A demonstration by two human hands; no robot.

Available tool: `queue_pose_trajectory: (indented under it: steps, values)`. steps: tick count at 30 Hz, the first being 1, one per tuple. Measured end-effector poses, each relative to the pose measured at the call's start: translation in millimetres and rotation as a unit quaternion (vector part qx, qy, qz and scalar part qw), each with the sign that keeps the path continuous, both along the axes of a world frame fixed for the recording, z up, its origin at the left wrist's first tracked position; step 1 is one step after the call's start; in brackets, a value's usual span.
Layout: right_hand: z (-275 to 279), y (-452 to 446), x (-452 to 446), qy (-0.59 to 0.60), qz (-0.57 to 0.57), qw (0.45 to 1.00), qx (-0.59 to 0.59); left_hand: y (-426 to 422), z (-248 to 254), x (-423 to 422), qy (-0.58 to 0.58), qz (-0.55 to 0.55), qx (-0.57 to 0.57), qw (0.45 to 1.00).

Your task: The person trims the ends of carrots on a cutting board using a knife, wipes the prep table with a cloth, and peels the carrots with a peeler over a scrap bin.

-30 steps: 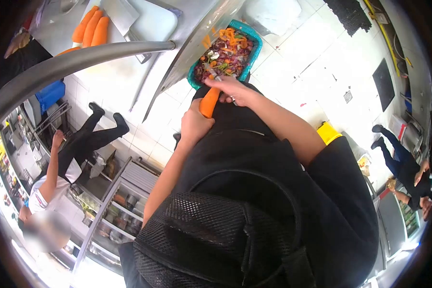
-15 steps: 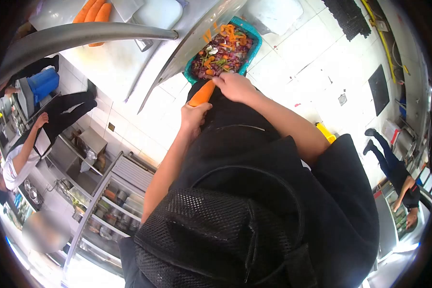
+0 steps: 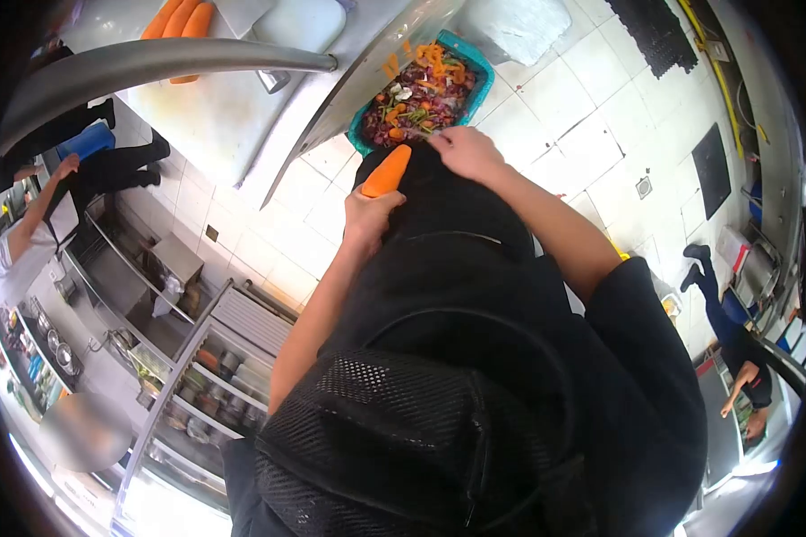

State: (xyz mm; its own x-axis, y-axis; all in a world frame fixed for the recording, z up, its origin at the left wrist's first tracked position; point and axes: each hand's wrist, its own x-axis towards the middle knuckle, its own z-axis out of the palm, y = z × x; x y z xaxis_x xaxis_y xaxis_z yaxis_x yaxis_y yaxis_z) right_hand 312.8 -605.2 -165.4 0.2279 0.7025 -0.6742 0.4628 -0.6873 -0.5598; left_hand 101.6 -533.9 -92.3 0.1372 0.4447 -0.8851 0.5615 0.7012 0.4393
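Observation:
My left hand (image 3: 370, 215) is closed around the thick end of a smooth orange carrot (image 3: 389, 172), which points up and away from me. To the right of the carrot's tip, my right hand (image 3: 470, 154) is closed on a thin, pale peeler (image 3: 423, 134), mostly hidden by the fingers. A small gap separates it from the carrot. Just beyond both hands sits a teal basket (image 3: 482, 85) on the floor, filled with purple scraps, orange peelings and bits of green.
Several carrots (image 3: 188, 27) lie on the steel counter at upper left, beside a white board (image 3: 309, 22). A curved metal pipe (image 3: 170, 61) crosses above it. A shelving unit (image 3: 215, 385) stands at lower left. Co-workers (image 3: 36, 233) are at the left and a person (image 3: 748, 358) at far right.
My right hand has moved off the carrot's tip, a little to the right. The carrot has shifted slightly right in my left hand. The co-worker on the left has moved an arm up.

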Motion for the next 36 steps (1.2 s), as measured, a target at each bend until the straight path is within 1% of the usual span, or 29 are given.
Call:
queue_pose_trajectory:
  steps: [1, 3, 4, 5, 7, 8, 9, 10, 11, 13, 14, 16, 18, 19, 20, 22, 24, 25, 26, 27, 28, 29, 30, 31, 32, 34, 35, 36]
  values:
    - [27, 6, -7, 0.042, -0.006, 0.998, 0.045, 1, -2, -1, 0.015, -0.010, 0.001, 1.000]
    - [74, 3, -28, 0.076, 0.047, 0.991, 0.102, 4, 7, 6, 0.002, 0.001, 0.010, 1.000]
    - [86, 1, -33, 0.095, 0.066, 0.986, 0.123, 4, 10, 9, -0.012, 0.010, 0.022, 1.000]
    - [80, 1, -31, 0.093, 0.067, 0.986, 0.124, 4, 12, 12, -0.014, 0.010, 0.023, 1.000]
    - [47, -2, -21, 0.036, 0.032, 0.994, 0.099, 1, 16, 11, 0.036, -0.074, 0.068, 0.994]
    - [18, -3, -11, -0.001, 0.044, 0.996, 0.074, 2, 17, 10, 0.036, -0.074, 0.072, 0.994]
    - [-12, -5, 3, -0.028, 0.054, 0.998, 0.022, 2, 20, 8, 0.028, -0.057, 0.095, 0.993]
    - [-29, -7, 10, -0.052, 0.062, 0.996, -0.032, 1, 21, 5, 0.021, -0.041, 0.115, 0.992]
    - [-25, -5, 9, -0.052, 0.062, 0.996, -0.032, 3, 21, 5, 0.021, -0.042, 0.114, 0.992]
    - [5, 6, 1, -0.026, 0.018, 0.999, 0.019, 4, 22, 2, 0.028, -0.057, 0.148, 0.987]
    - [34, 9, -9, 0.020, 0.019, 0.998, 0.058, 3, 21, -1, 0.028, -0.055, 0.146, 0.987]
    - [75, 8, -32, 0.069, 0.037, 0.988, 0.133, 5, 15, -1, 0.017, -0.085, 0.151, 0.985]
    - [98, 7, -42, 0.099, 0.076, 0.984, 0.131, 4, 3, -6, 0.005, -0.094, 0.157, 0.983]
    - [86, 3, -43, 0.061, 0.073, 0.985, 0.147, 4, 2, -7, -0.006, -0.103, 0.163, 0.981]
    - [66, 3, -34, 0.020, 0.090, 0.987, 0.128, 3, 3, -10, -0.005, -0.104, 0.163, 0.981]
    - [19, 3, -12, -0.021, 0.115, 0.991, 0.068, 4, 7, -8, 0.052, -0.150, 0.126, 0.979]
    - [-29, -5, 4, -0.059, 0.140, 0.987, -0.044, 4, 9, -9, 0.059, -0.155, 0.143, 0.976]
    - [-47, -10, 1, -0.082, 0.102, 0.991, -0.025, 5, 9, -9, 0.066, -0.154, 0.159, 0.973]
    - [-62, -6, -3, -0.082, 0.105, 0.991, -0.022, 6, 11, -8, 0.067, -0.151, 0.160, 0.973]
    - [-75, -1, -10, 0.056, -0.023, 0.998, -0.017, 6, 15, -8, 0.074, -0.200, 0.200, 0.956]
    - [-62, 8, -17, 0.192, -0.153, 0.969, -0.013, 4, 18, -8, 0.080, -0.251, 0.236, 0.935]
    - [-47, 10, -24, 0.318, -0.240, 0.917, -0.032, 3, 21, -5, 0.078, -0.253, 0.234, 0.936]
    - [-8, 23, -31, 0.434, -0.320, 0.841, -0.045, 3, 24, 1, 0.098, -0.311, 0.259, 0.909]
    - [-4, 32, -42, 0.470, -0.349, 0.809, -0.049, 5, 26, 6, 0.118, -0.368, 0.284, 0.877]
    - [-4, 36, -46, 0.469, -0.352, 0.808, -0.049, 6, 29, 8, 0.116, -0.370, 0.283, 0.877]
    - [-6, 40, -50, 0.479, -0.387, 0.788, -0.019, 7, 33, 9, 0.087, -0.397, 0.362, 0.839]
    - [-7, 38, -49, 0.483, -0.394, 0.782, -0.012, 5, 31, 8, 0.087, -0.398, 0.360, 0.839]
    - [-4, 37, -49, 0.483, -0.395, 0.782, -0.013, 3, 24, 6, 0.050, -0.321, 0.331, 0.886]
